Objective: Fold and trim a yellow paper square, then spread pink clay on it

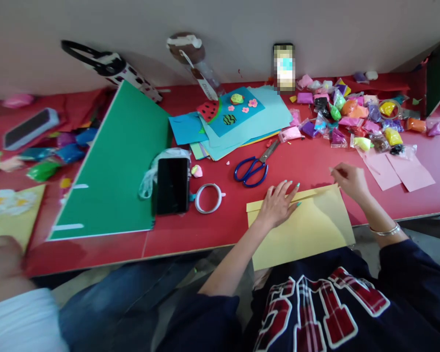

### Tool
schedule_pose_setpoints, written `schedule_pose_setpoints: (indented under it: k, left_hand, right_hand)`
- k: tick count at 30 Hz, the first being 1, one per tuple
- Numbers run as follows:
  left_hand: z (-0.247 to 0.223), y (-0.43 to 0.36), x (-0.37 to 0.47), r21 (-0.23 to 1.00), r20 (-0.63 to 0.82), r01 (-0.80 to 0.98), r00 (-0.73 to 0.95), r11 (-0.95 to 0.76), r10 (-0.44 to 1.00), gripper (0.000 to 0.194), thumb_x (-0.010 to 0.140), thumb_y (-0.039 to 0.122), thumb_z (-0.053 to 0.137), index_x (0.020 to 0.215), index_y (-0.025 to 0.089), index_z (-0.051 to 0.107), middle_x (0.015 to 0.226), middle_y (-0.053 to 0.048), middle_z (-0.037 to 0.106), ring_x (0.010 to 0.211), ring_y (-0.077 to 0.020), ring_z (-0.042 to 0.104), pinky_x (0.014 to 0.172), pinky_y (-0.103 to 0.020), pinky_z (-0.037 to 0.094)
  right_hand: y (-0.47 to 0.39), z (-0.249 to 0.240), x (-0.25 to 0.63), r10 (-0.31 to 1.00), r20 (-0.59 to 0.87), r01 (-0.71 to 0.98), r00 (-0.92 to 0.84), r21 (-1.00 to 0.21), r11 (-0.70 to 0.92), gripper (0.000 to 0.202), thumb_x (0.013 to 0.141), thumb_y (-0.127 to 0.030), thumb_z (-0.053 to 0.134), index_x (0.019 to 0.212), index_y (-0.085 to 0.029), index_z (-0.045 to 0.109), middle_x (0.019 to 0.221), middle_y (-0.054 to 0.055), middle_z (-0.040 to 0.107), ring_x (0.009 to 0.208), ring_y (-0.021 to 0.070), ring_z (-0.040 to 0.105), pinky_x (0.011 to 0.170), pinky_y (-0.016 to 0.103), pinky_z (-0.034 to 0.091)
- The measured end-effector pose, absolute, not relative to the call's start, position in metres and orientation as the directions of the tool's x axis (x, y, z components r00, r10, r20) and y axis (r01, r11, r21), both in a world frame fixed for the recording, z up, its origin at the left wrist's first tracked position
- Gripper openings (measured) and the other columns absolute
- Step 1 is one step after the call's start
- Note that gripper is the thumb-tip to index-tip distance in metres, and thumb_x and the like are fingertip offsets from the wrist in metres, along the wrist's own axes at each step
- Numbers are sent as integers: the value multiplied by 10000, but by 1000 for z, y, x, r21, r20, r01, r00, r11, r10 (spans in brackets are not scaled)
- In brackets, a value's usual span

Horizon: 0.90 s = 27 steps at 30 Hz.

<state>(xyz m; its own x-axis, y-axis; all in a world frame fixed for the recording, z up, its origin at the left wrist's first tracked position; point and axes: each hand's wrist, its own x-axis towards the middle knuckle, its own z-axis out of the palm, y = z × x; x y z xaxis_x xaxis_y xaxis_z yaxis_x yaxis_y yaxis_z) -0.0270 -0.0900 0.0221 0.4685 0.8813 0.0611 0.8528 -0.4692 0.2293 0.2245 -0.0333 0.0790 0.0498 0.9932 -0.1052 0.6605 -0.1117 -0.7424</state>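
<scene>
A sheet of yellow paper (304, 230) lies at the table's front edge and overhangs it, with a narrow strip folded over along its far side. My left hand (278, 204) rests flat on that fold, fingers spread. By the fold's right end is my right hand (350, 180), its fingers curled together; whatever they may hold is hidden. Beyond the left hand lie blue-handled scissors (252, 171), blades pointing away. Two pink paper sheets (392, 171) are to the right of my right hand.
Several bagged clay packets (352, 112) cover the back right. Coloured papers (256, 127) with clay decorations lie at the back middle. Left of me are a tape roll (209, 185), a black phone (172, 186) and a green board (113, 171). Another person's arm (7, 274) is at far left.
</scene>
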Motion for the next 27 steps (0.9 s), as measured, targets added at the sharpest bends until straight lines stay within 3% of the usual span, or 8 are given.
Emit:
schedule_pose_setpoints:
  k: [3,5,8,11,17,27]
  left_hand:
    - [7,-97,-29,217,56,845,489,-489,870,568,973,499,396,1467,219,375,1528,-192,342,1432,-339,279,1097,-617,273]
    - [5,-98,-34,218,53,830,516,-514,855,606,973,531,364,1497,233,303,1580,-184,241,1475,-339,174,1117,-671,168]
    - [7,-98,-39,254,40,816,527,-519,849,542,1004,440,321,1498,219,288,1580,-154,265,1485,-305,161,1132,-677,116]
    - [8,-97,-39,279,38,832,489,-479,871,466,1013,314,313,1464,207,359,1561,-137,321,1479,-269,201,1158,-624,147]
    - [5,-80,-24,279,67,903,322,-328,944,537,984,299,393,1502,215,278,1606,-188,136,1488,-358,30,1135,-651,171]
    - [1,-67,-17,294,74,904,303,-311,950,521,993,350,342,1471,144,314,1582,-209,215,1490,-341,79,1154,-637,131]
  right_hand:
    - [-31,78,192,887,-400,672,-231,-725,-152,281,797,-394,630,642,-159,629,588,51,675,504,140,624,540,253,525]
    - [-27,74,171,766,-538,658,-353,-724,-205,288,783,-319,660,554,-152,609,505,32,646,415,117,591,462,222,508]
    - [-21,64,155,624,-653,660,-429,-698,-277,303,792,-221,642,504,-138,595,467,40,635,414,129,615,452,223,529]
    - [-18,57,155,592,-682,663,-429,-683,-307,299,795,-187,634,503,-134,595,460,45,637,430,141,634,457,228,542]
    - [-2,60,160,712,-613,658,-342,-697,-284,193,784,-151,647,592,-134,640,514,22,668,408,84,604,441,157,511]
    - [21,61,143,544,-746,686,-385,-625,-372,157,722,-151,687,575,-105,658,461,51,648,397,130,611,430,204,539]
